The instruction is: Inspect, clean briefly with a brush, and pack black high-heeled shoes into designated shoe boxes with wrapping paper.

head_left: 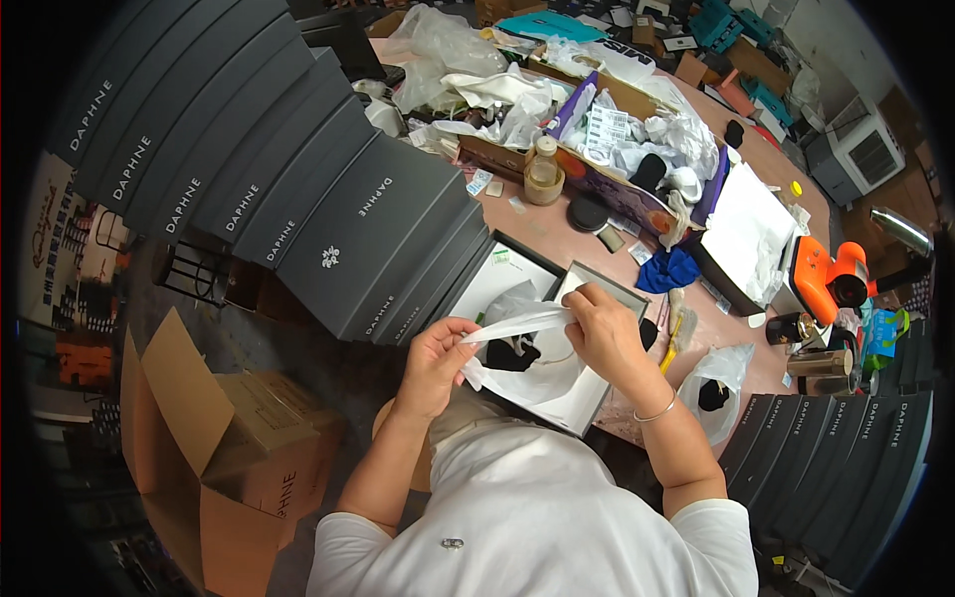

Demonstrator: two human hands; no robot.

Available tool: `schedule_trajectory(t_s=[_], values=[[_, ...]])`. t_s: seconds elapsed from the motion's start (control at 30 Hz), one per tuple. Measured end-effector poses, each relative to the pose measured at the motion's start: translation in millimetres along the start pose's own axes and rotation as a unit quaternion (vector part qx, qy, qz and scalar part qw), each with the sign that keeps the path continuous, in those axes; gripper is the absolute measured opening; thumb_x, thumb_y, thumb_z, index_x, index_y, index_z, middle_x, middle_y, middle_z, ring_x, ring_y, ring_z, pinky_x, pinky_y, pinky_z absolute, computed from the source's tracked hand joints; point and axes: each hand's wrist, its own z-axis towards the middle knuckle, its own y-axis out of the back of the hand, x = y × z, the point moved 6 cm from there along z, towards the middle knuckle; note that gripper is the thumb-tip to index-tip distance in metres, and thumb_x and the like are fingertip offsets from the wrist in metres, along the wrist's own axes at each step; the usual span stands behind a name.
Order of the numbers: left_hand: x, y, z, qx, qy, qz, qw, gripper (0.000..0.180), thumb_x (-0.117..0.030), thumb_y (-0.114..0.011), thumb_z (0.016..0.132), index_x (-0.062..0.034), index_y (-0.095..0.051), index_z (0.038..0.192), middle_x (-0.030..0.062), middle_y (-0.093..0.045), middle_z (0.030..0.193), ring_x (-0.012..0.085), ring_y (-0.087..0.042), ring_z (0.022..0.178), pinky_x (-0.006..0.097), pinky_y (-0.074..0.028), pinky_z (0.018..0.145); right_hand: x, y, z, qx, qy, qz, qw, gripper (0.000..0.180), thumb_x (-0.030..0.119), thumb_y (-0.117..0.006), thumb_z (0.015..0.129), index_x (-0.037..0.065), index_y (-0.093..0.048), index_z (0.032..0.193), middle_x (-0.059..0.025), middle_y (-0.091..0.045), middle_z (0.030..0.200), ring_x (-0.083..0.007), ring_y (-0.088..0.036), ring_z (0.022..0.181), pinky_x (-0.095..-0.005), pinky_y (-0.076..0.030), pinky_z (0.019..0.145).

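Note:
My left hand (438,363) and my right hand (605,333) each pinch the rim of a thin white plastic bag (527,323), with its mouth stretched between them. Through the opening shows a dark black item (512,355); its kind cannot be made out. The bag is over an open dark grey shoebox (502,261) with a white inside, which lies on the table just in front of my body. Part of the box is hidden by the bag and my hands.
Tall stacks of closed grey shoeboxes (373,234) rise at left, with more boxes (836,448) at right. An open cardboard carton (234,438) stands low at left. Beyond are a glass jar (543,174), a purple-edged carton (619,189) of crumpled wrapping, a blue cloth (668,271) and an orange device (811,279).

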Motion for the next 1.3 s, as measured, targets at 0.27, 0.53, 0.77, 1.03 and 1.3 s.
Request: schedule_trajectory(t_s=[0.27, 0.53, 0.77, 1.03, 1.3], values=[[30.0, 11.1, -9.7, -0.008, 0.046, 0.032, 0.998, 0.016, -0.007, -0.061, 0.09, -0.0007, -0.061, 0.105, -0.0032, -0.058, 0.071, -0.0018, -0.045, 0.054, 0.013, -0.034, 0.044, -13.5, -11.8, -20.8, 0.017, -0.053, 0.021, 0.998, 0.02, 0.006, -0.063, 0.076, 0.004, -0.061, 0.097, -0.0129, -0.06, 0.087, -0.0336, -0.062, 0.071, -0.04, -0.052, 0.063], [73.7, 73.3, -30.7, -0.221, 0.052, -0.072, 0.971, 0.05, -0.044, -0.056, 0.093, -0.0041, -0.052, 0.123, 0.0037, -0.056, 0.093, 0.0092, -0.051, 0.085, 0.031, -0.045, 0.082, 2.8, -31.9, -6.3, 0.036, -0.051, 0.27, 0.961, 0.019, -0.002, -0.055, 0.081, -0.001, -0.064, 0.098, -0.016, -0.06, 0.086, -0.033, -0.062, 0.079, -0.0367, -0.05, 0.072], [186.9, 41.6, -38.8, -0.12, 0.111, -0.233, 0.959, 0.059, -0.055, -0.044, 0.092, -0.0068, -0.049, 0.126, 0.0121, -0.055, 0.124, 0.025, -0.057, 0.109, 0.039, -0.048, 0.094, 84.7, -45.2, -19.9, 0.093, 0.085, 0.339, 0.932, 0.016, -0.003, -0.058, 0.078, 0.002, -0.062, 0.092, -0.0141, -0.057, 0.09, -0.0333, -0.061, 0.079, -0.0378, -0.051, 0.072], [89.0, -12.5, -35.1, -0.098, 0.012, -0.156, 0.983, 0.075, -0.013, -0.075, 0.077, -0.003, -0.033, 0.138, 0.015, -0.048, 0.13, 0.0272, -0.051, 0.118, 0.04, -0.044, 0.099, -24.1, -55.7, -121.0, 0.169, -0.064, 0.134, 0.974, 0.016, 0.011, -0.058, 0.081, 0.007, -0.067, 0.093, -0.0102, -0.062, 0.087, -0.0298, -0.06, 0.085, -0.0411, -0.046, 0.079], [123.7, -123.0, -36.8, 0.245, -0.173, 0.38, 0.875, 0.09, -0.021, -0.081, 0.073, 0.0022, -0.027, 0.141, 0.022, -0.042, 0.136, 0.0298, -0.046, 0.124, 0.037, -0.039, 0.101, -63.7, -56.0, -166.8, -0.231, -0.342, 0.667, 0.62, 0.073, 0.037, -0.065, 0.088, 0.001, -0.029, 0.141, -0.0107, -0.041, 0.137, -0.0223, -0.039, 0.126, -0.0384, -0.03, 0.108]])
